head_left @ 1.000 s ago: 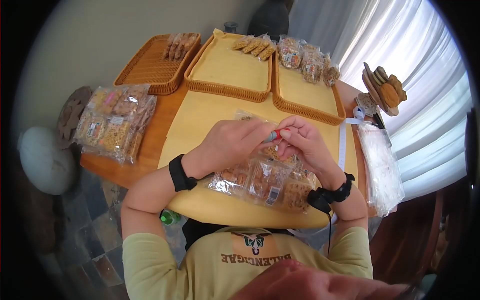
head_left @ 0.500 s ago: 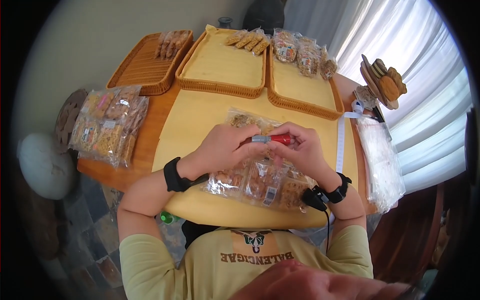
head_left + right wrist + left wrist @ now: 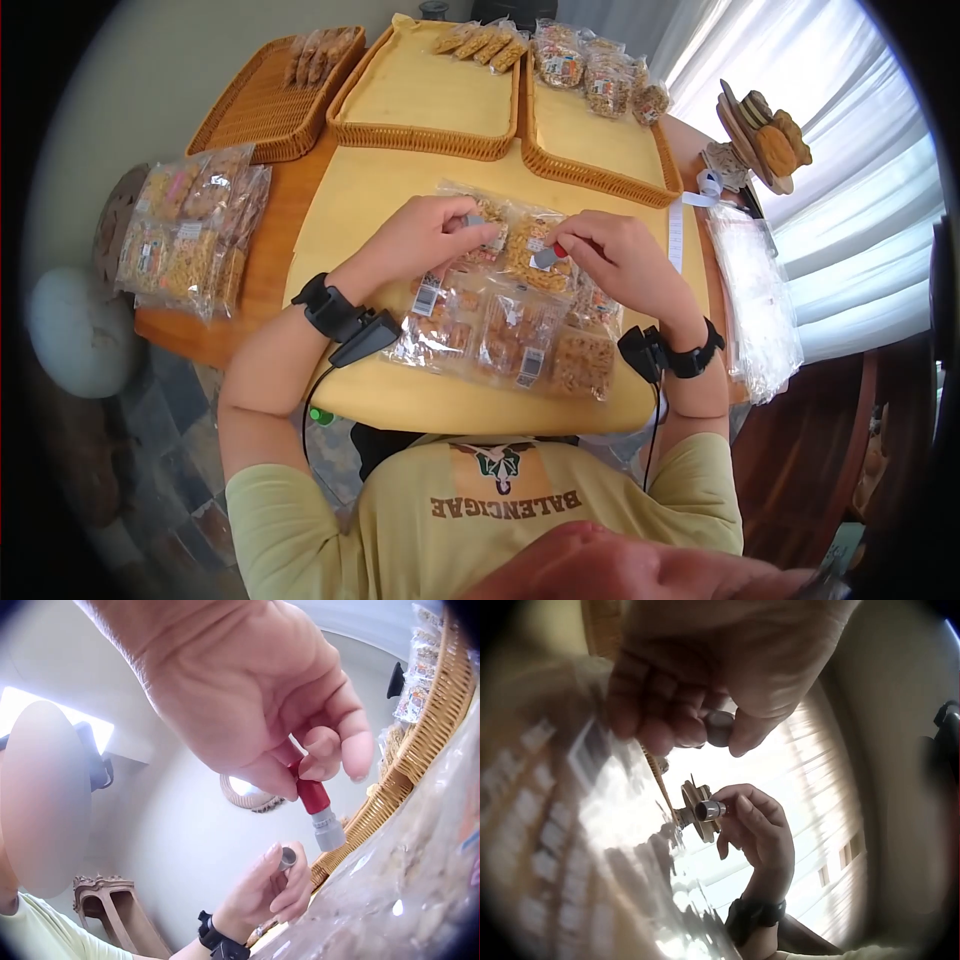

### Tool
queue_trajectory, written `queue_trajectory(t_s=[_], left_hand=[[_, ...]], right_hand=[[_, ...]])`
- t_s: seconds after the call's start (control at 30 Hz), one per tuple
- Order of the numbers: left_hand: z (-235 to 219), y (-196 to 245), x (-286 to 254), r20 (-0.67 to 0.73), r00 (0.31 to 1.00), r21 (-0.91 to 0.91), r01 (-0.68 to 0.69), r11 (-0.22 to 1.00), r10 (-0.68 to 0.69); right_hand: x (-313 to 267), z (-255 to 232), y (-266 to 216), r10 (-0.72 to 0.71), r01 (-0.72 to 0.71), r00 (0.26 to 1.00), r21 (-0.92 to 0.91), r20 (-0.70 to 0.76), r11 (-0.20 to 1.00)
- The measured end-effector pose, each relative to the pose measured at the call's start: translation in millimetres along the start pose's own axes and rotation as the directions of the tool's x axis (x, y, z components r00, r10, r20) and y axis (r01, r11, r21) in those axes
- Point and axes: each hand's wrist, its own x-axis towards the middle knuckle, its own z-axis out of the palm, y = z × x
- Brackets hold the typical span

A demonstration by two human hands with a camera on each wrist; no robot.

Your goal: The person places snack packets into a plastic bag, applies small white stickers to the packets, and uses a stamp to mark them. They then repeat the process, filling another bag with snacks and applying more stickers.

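My right hand [image 3: 625, 255] pinches a small red stick [image 3: 313, 796] with a pale grey end, between thumb and fingers. The grey end points down over the packs in the right wrist view. In my left hand [image 3: 415, 240], a short round grey cap [image 3: 720, 729] is pinched between thumb and fingers; its hollow mouth shows in the right wrist view. Both hands hover apart above clear plastic packs of snack pieces [image 3: 515, 335], which lie on the yellow cloth [image 3: 350, 210]. White labels and barcodes show on several packs.
Three wicker trays stand along the back: left tray [image 3: 240, 110], middle tray [image 3: 420, 140], right tray [image 3: 600, 180], each with bagged snacks. A pile of snack packs [image 3: 190, 235] lies at the left. Clear bags [image 3: 755, 300] and a white tape [image 3: 676, 240] lie at the right.
My hands came together with the red stick and grey cap joined, then moved apart. The cap is now in my left hand, the stick in my right. The head view has shifted slightly.
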Motion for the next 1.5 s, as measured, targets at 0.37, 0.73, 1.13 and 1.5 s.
queue_trajectory(t_s=[0.37,0.73,1.13,1.5], left_hand=[[1,-3,2,-0.021,1.0,0.093,-0.02,0.995,0.022],[-1,-8,4,-0.017,0.998,0.147,-0.051,0.988,0.054],[-1,-5,3,0.006,0.999,0.14,-0.036,0.99,0.036],[-1,-8,4,-0.002,0.999,0.167,-0.04,0.985,0.041]], right_hand=[[4,1,-12,0.19,-0.191,0.982,0.056,0.023,0.98],[5,10,-9,0.103,-0.103,0.994,0.019,0.024,0.994],[4,14,-3,0.021,-0.025,0.998,0.056,0.063,0.998],[10,10,-4,0.326,-0.484,0.842,0.336,0.43,0.808]])
